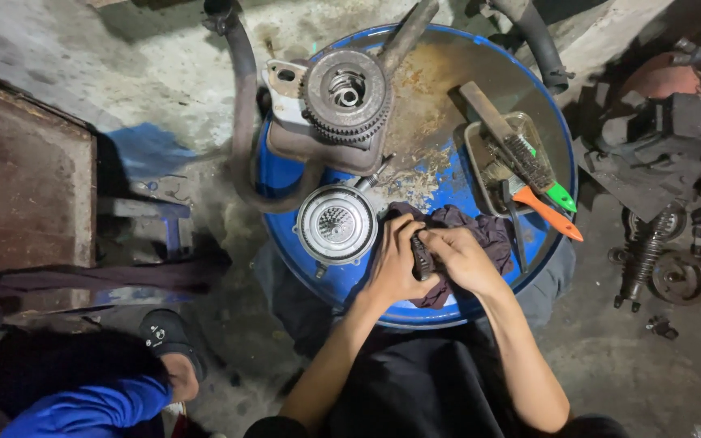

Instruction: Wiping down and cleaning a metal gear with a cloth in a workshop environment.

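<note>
Both my hands work over a dark purple rag (480, 231) on the near edge of a blue drum top (440, 182). My left hand (395, 259) and my right hand (460, 258) together grip a small dark metal part (422, 258) wrapped in the rag. Just left of my left hand lies a round silver clutch part (336, 223). Farther back sits a rusty geared assembly (346, 93) on a metal housing.
A clear tray (488, 154) at the drum's right holds a wire brush (505, 134) and orange- and green-handled tools (552, 212). A black hose (243, 105) curves at the left. Engine parts (651, 251) lie on the floor at right. Another person's blue sleeve (91, 410) and dark shoe (168, 337) are at lower left.
</note>
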